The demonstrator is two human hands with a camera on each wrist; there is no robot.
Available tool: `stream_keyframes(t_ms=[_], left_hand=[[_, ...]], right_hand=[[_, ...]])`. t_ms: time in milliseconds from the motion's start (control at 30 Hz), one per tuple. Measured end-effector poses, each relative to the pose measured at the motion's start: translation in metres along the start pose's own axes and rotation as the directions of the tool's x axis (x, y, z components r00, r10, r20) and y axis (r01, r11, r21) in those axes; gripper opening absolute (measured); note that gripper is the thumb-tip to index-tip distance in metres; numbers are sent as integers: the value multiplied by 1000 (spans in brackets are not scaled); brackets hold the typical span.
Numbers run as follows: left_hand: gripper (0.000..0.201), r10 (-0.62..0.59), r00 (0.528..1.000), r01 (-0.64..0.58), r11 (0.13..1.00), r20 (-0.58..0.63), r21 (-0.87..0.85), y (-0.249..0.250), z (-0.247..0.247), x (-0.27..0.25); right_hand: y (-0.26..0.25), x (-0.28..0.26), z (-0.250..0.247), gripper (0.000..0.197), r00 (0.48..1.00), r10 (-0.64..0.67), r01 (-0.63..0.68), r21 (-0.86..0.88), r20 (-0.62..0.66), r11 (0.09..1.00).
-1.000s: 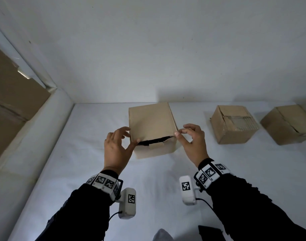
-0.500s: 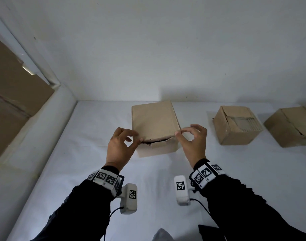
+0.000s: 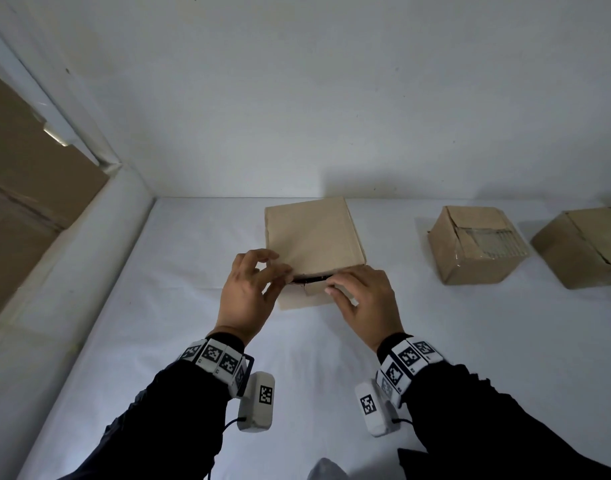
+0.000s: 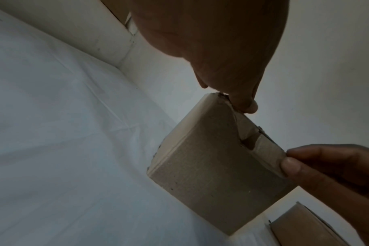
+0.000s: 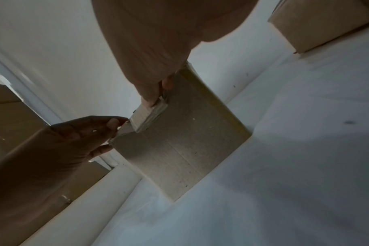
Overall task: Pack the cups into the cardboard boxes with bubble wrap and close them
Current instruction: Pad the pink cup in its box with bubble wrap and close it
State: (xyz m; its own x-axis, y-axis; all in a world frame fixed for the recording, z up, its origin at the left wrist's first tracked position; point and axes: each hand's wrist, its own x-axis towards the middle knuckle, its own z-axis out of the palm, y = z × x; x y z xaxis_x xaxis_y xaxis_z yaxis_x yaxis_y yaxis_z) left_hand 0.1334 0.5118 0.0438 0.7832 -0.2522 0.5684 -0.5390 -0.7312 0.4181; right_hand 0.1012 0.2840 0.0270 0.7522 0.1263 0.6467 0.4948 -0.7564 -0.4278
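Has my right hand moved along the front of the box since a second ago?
Yes. The right hand has slid leftward from the box's front right corner toward the tab on its front edge.

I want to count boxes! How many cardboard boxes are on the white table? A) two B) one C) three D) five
C: the hands work on one box, and two more boxes sit to its right on the table.

A white sheet (image 3: pixel 158 341) covers the table under and around the hands. A plain white wall (image 3: pixel 297 98) rises beyond them. Off to the left, past a white ledge (image 3: pixel 54 254), stands a large brown cardboard panel (image 3: pixel 23 174).
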Motion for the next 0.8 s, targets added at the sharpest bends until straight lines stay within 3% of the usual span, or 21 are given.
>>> stream_keyframes(t_ms=[133,467,600,700,800], left_hand=[[21,-3,999,3,1000,34,-5,1,-1,-1],[22,-8,999,8,1000,41,-1,0,-1,0],[23,-13,999,13,1000,41,-5,0,1,1],[24,-56,997,57,998,46,-22,2,1,1],[47,-170,982,178,979,78,-104,3,4,1]], right_hand=[[7,-3,1,15,999,-35,38,-74,38,997],[9,5,2,13,999,-51,51,-156,-1,986],[5,8,1,14,1000,12,-14,-143,-12,990],[6,16,0,29,993,113,-109,-150,22,983],[10,22,-1,32,989,129,-121,-98,75,988]])
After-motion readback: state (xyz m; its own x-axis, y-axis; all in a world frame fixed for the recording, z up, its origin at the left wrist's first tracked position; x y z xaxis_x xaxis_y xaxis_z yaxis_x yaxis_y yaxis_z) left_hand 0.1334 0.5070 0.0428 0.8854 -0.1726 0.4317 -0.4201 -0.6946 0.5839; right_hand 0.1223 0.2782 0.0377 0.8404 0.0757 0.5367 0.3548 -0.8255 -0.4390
